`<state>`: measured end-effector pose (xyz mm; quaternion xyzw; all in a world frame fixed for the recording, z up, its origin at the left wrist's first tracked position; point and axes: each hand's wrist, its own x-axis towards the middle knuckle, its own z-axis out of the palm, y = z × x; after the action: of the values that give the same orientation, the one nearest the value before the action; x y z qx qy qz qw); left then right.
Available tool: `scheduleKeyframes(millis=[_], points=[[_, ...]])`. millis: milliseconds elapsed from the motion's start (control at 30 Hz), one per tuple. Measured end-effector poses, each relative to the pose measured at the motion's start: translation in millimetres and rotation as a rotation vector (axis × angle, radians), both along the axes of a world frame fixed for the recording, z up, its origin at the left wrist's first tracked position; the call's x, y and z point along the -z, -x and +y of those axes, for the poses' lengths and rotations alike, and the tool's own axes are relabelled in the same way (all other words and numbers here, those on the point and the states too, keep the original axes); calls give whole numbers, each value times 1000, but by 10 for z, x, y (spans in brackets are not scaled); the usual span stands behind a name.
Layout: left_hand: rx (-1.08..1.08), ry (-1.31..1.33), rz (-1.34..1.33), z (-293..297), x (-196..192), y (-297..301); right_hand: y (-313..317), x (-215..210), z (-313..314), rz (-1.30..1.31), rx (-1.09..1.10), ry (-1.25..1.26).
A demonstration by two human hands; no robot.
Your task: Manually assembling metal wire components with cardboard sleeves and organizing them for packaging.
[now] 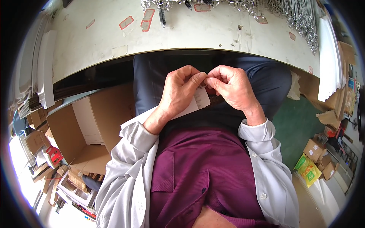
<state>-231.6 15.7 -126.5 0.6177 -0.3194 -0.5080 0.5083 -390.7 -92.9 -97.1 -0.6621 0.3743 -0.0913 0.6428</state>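
Note:
Over my lap, my left hand and my right hand meet fingertip to fingertip. Each one pinches with thumb and forefinger, but whatever lies in the pinch is too small to make out. A bit of something greyish and thin shows just under the fingertips. Beneath my left hand and wrist is a long white card with rounded corners, partly hidden by that hand. Faint grey marks or thin items show on its right end.
Ahead stands a pale worktable with a heap of looped metal wire pieces along its far side and a small black-bristled brush. White sheets hang at its left end. An open cardboard box sits left of my legs.

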Motion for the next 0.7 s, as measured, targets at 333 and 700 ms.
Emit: scheduleKeyframes(millis=[333, 700], points=[[252, -11, -271, 155, -183, -110, 65, 31, 44, -89, 211, -3], [315, -133, -807, 354, -72, -68, 23, 104, 208, -118, 75, 699]])
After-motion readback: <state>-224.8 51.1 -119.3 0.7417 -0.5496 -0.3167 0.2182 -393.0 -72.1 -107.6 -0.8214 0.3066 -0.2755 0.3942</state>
